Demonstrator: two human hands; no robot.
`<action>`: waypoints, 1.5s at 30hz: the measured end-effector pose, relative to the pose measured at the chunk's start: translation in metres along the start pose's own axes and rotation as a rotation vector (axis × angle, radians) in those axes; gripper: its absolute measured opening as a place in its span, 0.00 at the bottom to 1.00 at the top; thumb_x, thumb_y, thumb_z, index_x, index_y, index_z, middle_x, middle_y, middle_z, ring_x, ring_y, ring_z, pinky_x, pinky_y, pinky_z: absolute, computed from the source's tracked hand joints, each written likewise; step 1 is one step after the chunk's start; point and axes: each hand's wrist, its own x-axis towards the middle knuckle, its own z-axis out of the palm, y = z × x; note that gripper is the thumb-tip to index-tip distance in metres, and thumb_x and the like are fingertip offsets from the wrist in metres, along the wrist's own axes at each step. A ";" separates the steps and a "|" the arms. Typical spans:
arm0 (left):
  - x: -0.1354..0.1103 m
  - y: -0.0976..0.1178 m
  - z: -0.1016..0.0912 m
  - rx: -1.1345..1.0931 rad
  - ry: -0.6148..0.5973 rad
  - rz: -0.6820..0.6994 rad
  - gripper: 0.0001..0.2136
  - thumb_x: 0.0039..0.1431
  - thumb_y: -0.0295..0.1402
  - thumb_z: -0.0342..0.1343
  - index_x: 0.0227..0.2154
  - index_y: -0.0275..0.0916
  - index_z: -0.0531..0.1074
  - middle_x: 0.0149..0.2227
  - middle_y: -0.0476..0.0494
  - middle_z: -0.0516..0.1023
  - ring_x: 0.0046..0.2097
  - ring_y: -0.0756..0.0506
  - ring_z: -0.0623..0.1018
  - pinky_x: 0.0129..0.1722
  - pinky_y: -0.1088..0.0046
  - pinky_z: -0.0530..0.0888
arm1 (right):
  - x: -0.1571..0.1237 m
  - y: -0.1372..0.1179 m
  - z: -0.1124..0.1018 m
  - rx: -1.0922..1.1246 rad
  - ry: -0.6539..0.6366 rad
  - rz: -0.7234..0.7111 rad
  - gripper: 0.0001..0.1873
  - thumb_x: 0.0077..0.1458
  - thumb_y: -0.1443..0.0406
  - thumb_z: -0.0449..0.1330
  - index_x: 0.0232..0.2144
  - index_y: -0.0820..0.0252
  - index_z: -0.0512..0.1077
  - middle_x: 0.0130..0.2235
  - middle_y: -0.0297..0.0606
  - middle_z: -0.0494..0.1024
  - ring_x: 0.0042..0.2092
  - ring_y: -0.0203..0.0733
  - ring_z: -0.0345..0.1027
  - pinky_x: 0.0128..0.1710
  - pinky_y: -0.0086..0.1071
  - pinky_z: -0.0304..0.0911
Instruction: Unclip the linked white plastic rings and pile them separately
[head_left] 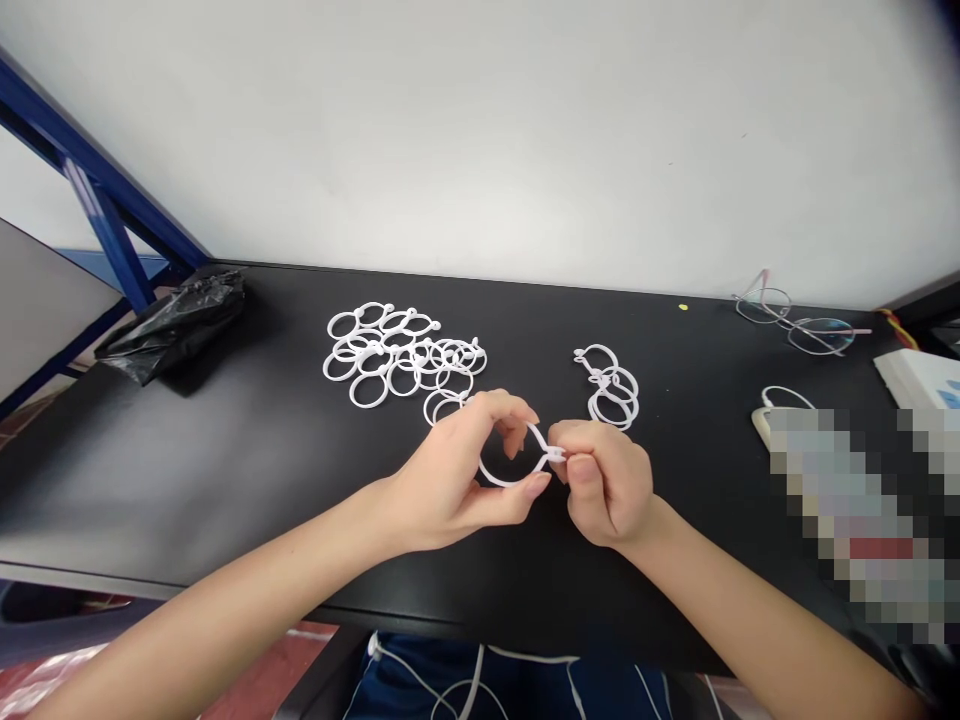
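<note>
A white plastic ring (pixel 501 481) with a small tab at one side is held up above the black desk. My left hand (pixel 472 465) curls around the ring, thumb below and fingers above, gripping its round part. At the tab end, my right hand (pixel 607 480) is closed, its thumb and finger pinching near the tab; fingers partly hide that end. Behind my left hand lies a pile of similar white rings (pixel 369 390), several overlapping. A smaller group of white rings (pixel 626 385) lies just beyond my right hand.
A crumpled black plastic bag (pixel 180 325) lies at the desk's left. Thin-framed eyeglasses (pixel 821 337) rest at the back right, near a white box (pixel 919 375). A pixelated area covers the right side. The black desk (pixel 225 470) meets a white wall (pixel 480 140) behind.
</note>
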 end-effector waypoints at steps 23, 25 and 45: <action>-0.003 0.001 0.003 0.005 0.018 0.007 0.20 0.66 0.44 0.51 0.54 0.40 0.58 0.34 0.47 0.71 0.36 0.48 0.74 0.39 0.70 0.72 | 0.000 0.002 0.000 0.031 -0.005 0.070 0.14 0.69 0.64 0.44 0.32 0.56 0.64 0.23 0.30 0.67 0.20 0.32 0.59 0.20 0.27 0.55; -0.004 0.000 0.004 -0.016 0.008 0.019 0.21 0.66 0.46 0.50 0.55 0.40 0.58 0.34 0.47 0.71 0.36 0.47 0.74 0.39 0.70 0.73 | -0.001 0.003 0.001 0.051 0.010 0.066 0.14 0.69 0.63 0.44 0.32 0.56 0.64 0.24 0.30 0.67 0.20 0.32 0.60 0.20 0.27 0.55; -0.001 -0.004 0.003 -0.019 -0.039 0.024 0.22 0.65 0.52 0.46 0.36 0.36 0.69 0.28 0.46 0.71 0.31 0.48 0.67 0.32 0.71 0.67 | 0.000 -0.001 0.001 0.009 0.010 0.020 0.16 0.70 0.62 0.43 0.31 0.56 0.64 0.22 0.29 0.68 0.21 0.33 0.60 0.21 0.26 0.57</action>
